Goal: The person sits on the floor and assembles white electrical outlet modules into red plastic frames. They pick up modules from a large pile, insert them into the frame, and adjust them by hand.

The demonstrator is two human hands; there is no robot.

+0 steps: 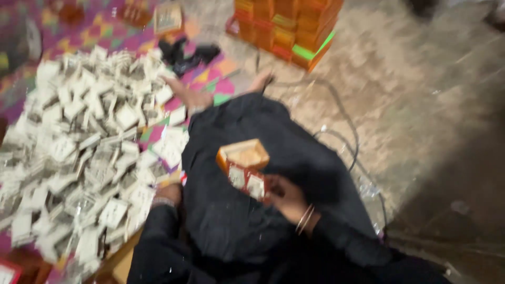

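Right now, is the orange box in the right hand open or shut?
Open: the orange box in the right hand shows its hollow top; contents too blurred to tell.

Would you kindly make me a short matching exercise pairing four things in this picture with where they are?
Things:
1. small orange open box
2. pile of white cards
3. stack of orange boxes
4. left hand

Places:
A. far off on the bare floor, at the top of the view
B. at the near edge of the white pile, beside the dark lap
C. held in the right hand over the dark lap
D. spread over the patterned mat on the left

Pairs: 1-C, 2-D, 3-A, 4-B
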